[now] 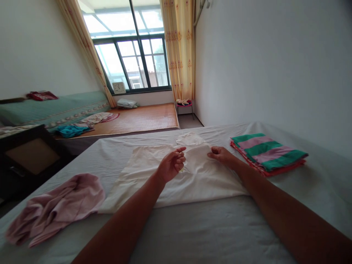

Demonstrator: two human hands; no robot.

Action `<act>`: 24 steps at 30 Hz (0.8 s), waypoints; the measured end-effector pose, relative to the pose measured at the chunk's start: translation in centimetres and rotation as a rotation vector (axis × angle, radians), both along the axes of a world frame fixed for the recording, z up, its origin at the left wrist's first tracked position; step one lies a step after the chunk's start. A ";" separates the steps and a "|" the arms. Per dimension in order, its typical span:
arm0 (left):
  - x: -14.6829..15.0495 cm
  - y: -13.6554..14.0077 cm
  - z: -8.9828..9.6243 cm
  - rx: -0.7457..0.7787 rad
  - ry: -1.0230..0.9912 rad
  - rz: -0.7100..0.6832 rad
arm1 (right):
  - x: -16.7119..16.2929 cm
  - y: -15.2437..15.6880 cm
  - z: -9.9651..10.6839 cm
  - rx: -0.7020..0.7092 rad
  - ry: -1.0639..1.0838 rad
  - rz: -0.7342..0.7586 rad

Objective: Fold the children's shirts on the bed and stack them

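A white garment (143,168) is spread over the grey-sheeted bed (220,227), its near edge running across in front of me. My right hand (221,154) pinches a raised edge of it between thumb and fingers. Just above the garment's middle, my left hand (173,164) is turned palm inward with its fingers loosely curled and slightly apart; no cloth shows in it. Beyond both hands, a crumpled part of white cloth (191,138) lies near the bed's far edge. The garment's exact kind is unclear.
Left of the garment lies a crumpled pink cloth (66,205). A folded green-and-pink striped cloth (268,148) rests on red fabric to the right, near the wall. Past the bed are a dark cabinet (33,154), a mat-covered platform (148,115) and a small stool (184,104).
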State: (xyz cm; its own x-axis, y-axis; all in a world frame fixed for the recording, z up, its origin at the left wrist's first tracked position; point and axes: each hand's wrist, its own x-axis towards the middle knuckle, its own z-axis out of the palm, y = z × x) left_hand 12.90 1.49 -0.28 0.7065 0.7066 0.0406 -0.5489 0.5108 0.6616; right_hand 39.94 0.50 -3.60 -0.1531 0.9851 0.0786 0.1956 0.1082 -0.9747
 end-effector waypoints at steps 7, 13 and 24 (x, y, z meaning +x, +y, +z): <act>0.4 -1.6 1.0 -0.079 -0.059 -0.058 | 0.1 0.1 -0.2 -0.014 -0.004 0.018; 0.4 -1.8 1.3 -0.097 -0.083 -0.057 | 0.4 0.3 -0.4 -0.040 0.017 0.020; 0.4 -1.8 0.9 -0.066 -0.087 -0.042 | 0.3 0.1 -0.2 -0.055 0.022 0.040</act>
State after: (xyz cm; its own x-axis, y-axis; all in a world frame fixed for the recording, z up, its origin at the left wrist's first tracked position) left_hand 13.28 -0.34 0.61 0.7310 0.6799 0.0575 -0.5805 0.5753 0.5762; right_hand 40.27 0.64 -3.76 -0.1917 0.9811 0.0279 0.1708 0.0613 -0.9834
